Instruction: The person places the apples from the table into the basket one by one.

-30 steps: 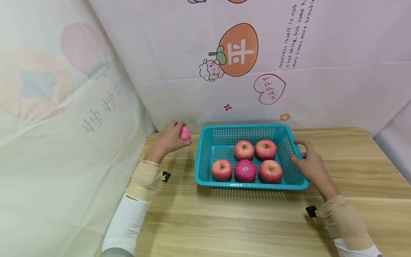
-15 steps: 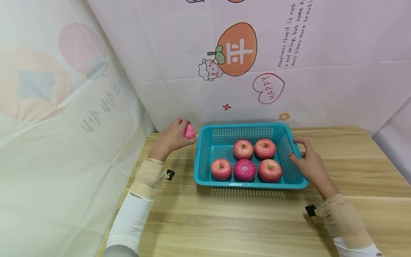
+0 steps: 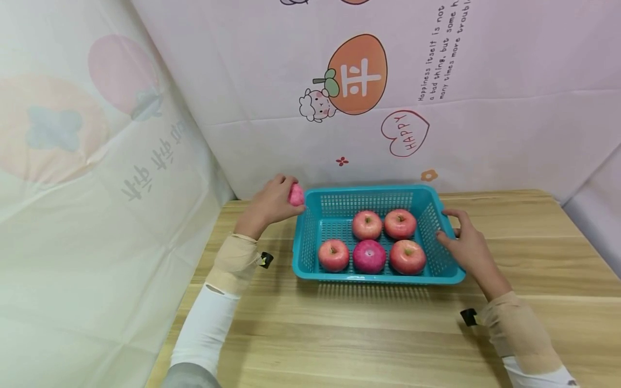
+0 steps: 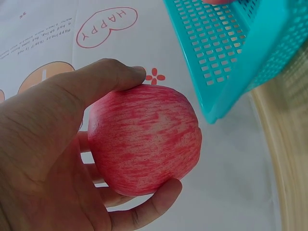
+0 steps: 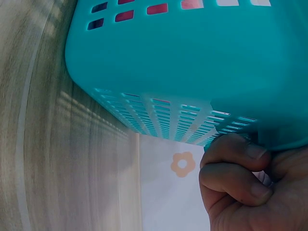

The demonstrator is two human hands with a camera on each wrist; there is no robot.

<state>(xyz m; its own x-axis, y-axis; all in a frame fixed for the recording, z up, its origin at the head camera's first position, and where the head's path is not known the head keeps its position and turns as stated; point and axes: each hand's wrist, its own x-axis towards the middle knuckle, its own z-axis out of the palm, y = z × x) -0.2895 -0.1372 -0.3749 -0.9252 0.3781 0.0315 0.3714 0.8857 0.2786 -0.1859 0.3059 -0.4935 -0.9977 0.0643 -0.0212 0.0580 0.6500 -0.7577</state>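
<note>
My left hand (image 3: 271,203) grips a pink-red apple (image 3: 296,195), held up at the upper left corner of the turquoise plastic basket (image 3: 378,278). In the left wrist view, thumb and fingers curl round this streaked apple (image 4: 147,139), and the basket wall (image 4: 207,53) is just beyond it. My right hand (image 3: 467,245) holds the basket's right rim; the right wrist view has its fingers (image 5: 233,185) curled at the edge. Several apples lie inside: light red ones such as the front left apple (image 3: 333,255), and a darker magenta apple (image 3: 370,257) in the front row.
The basket stands on a wood-grain table (image 3: 368,334). Behind it hangs a white cloth (image 3: 271,140) with printed fruit, a heart and writing. Another cloth wall (image 3: 97,242) rises along the left side.
My left hand has moved to the right and slightly away from me with the apple, up to the basket's corner. The right hand keeps its place on the rim.
</note>
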